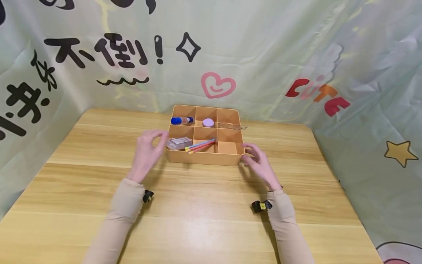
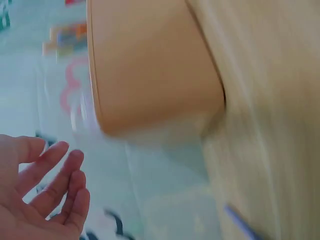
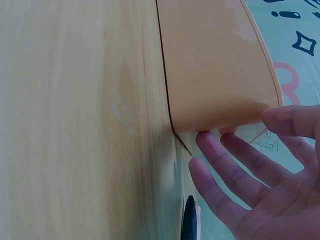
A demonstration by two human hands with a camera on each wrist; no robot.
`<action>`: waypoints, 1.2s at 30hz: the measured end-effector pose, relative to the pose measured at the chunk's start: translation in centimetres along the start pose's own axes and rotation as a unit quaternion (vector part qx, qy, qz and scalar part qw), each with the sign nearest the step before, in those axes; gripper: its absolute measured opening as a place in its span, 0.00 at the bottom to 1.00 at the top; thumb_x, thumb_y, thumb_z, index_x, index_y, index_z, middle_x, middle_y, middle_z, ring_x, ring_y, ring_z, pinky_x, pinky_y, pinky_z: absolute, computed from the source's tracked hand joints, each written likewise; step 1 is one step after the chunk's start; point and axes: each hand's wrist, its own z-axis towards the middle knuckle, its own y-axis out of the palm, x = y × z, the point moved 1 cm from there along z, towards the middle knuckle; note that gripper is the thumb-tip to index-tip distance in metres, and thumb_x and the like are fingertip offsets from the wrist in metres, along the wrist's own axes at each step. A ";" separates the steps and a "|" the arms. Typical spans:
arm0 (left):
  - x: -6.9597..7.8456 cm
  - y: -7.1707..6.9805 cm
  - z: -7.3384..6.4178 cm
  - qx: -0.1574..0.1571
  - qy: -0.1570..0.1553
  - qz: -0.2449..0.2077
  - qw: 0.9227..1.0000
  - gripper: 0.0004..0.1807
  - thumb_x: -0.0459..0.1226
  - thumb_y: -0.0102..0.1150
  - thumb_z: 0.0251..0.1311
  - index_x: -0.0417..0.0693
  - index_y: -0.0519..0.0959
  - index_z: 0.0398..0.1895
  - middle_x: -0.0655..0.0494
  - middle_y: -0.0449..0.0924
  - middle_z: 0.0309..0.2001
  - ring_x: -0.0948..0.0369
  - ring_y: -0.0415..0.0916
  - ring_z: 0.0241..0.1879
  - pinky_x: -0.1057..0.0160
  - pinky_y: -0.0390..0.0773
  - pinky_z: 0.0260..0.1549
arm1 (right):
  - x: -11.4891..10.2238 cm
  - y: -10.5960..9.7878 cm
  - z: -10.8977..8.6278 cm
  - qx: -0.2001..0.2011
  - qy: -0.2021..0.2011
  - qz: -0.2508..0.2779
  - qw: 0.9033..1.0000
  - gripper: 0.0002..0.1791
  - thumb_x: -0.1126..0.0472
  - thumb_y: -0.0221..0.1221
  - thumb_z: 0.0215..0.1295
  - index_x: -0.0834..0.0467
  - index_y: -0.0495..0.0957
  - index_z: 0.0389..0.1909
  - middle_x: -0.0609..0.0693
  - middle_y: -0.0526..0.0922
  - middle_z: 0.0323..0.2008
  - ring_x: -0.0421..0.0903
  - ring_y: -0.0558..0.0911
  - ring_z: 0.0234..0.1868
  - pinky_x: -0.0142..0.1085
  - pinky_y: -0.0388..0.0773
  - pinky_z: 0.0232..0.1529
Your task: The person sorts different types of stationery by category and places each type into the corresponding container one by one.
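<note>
A tan six-compartment organizer box (image 1: 204,158) sits toward the back of the table. My right hand (image 1: 258,165) is at its front right corner; in the right wrist view the thumb (image 3: 287,120) meets the rim and fingertips touch the side. My left hand (image 1: 148,150), fingers loosely bent and holding nothing, is beside the box's left side. A blue-capped glue stick (image 1: 182,120) lies back left, a purple round-lidded item (image 1: 208,123) back middle, a clear thin item (image 1: 232,126) back right. In front are a labelled transparent case (image 1: 179,143) and several blue and red pencils (image 1: 201,145).
The wooden table (image 1: 204,212) reaches a printed cloth backdrop (image 1: 263,55) at the back and sides. Black wrist cameras (image 1: 262,206) are worn on both beige sleeves. A dark slim shape (image 3: 189,220) shows low in the right wrist view.
</note>
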 end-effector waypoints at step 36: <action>-5.5 -5.7 -1.4 -0.323 -0.310 0.142 0.883 0.32 0.37 0.69 0.58 0.28 0.69 0.61 0.35 0.85 0.47 0.45 0.78 0.44 0.48 0.77 0.44 | 0.0 0.0 -0.1 -0.001 0.001 0.004 1.000 0.25 0.72 0.53 0.72 0.66 0.66 0.69 0.73 0.71 0.66 0.70 0.80 0.57 0.43 0.86 0.46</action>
